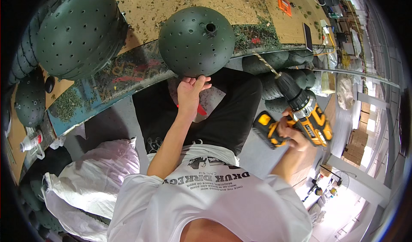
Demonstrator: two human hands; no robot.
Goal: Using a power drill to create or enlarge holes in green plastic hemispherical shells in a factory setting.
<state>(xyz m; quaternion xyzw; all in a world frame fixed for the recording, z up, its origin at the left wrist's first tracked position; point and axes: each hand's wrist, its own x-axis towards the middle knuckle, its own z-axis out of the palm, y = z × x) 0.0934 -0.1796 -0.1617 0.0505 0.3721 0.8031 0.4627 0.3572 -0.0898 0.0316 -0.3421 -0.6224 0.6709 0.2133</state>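
Observation:
A dark green plastic dome [189,44], dotted with small holes and with one larger round hole near its upper right, rests at the workbench's front edge above my lap. My left hand [191,94] pinches the dome's near rim, thumb on the outside; some fingertips are hidden. Off to the right, my right hand [292,132] is wrapped round the handle of a yellow and black cordless drill [304,113]. Its long twist bit [267,64] points up and left, apart from the dome.
Green scraps litter the worn workbench [146,10]. Stacked perforated domes [79,31] stand at its left. An orange item [284,4] and a phone [307,37] lie at the right. More stacked domes [268,62] sit below the bench; white sacks [96,177] lie at lower left.

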